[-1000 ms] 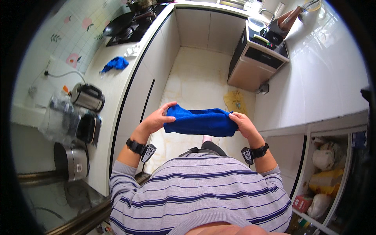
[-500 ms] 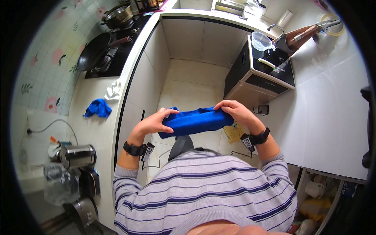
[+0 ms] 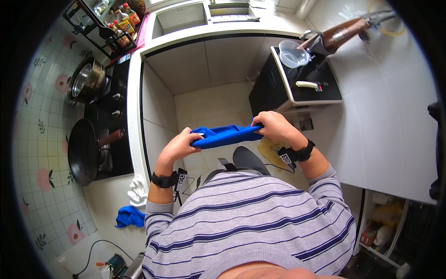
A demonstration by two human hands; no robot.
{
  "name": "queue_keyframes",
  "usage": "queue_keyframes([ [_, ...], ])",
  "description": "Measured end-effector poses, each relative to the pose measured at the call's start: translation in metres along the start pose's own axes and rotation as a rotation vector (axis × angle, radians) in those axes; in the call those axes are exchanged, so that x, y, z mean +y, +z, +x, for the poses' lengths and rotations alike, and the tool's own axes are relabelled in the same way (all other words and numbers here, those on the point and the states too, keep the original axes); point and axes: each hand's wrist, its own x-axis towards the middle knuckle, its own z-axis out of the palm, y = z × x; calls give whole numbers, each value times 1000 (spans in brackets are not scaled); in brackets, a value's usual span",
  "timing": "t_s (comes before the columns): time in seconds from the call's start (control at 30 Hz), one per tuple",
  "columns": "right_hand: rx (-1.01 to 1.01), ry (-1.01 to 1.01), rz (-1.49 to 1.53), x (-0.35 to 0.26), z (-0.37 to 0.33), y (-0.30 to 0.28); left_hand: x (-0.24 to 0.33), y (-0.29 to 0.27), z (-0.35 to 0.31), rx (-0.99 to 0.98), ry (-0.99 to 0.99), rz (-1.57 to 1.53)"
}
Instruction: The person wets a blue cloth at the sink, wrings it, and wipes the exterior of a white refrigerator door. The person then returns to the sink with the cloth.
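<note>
A folded blue cloth (image 3: 227, 136) is stretched level in front of my body, above the floor. My left hand (image 3: 177, 148) pinches its left end, fingers on top and thumb at the near edge. At the other end my right hand (image 3: 273, 125) grips the cloth between thumb and fingers. A fold runs along its length, and the cloth sags slightly at the top between the hands. Each wrist wears a black strap with a small tagged block.
On the left counter are a stove with a wok (image 3: 83, 151) and a pot (image 3: 88, 80), a crumpled blue cloth (image 3: 130, 217) and a white cloth (image 3: 137, 190). To the right stands a black cabinet (image 3: 309, 90) holding a clear plastic bowl (image 3: 292, 54). A sink (image 3: 181, 21) lies ahead.
My view and body have turned left, so the stove and sink show more fully. Both hands still hold the blue cloth, which now looks narrower, its front face tilted away.
</note>
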Motion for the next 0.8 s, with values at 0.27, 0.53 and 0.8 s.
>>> queue_keyframes([
  [0.27,94,-201,532,48,159,-50,-42,-78,94,81,-109,-323],
  [0.53,-205,-147,1079,86,334,-144,-53,-196,214,249,-189,-722],
  [0.8,-172,-27,1028,114,456,-215,-81,-298,305,438,-11,-876],
])
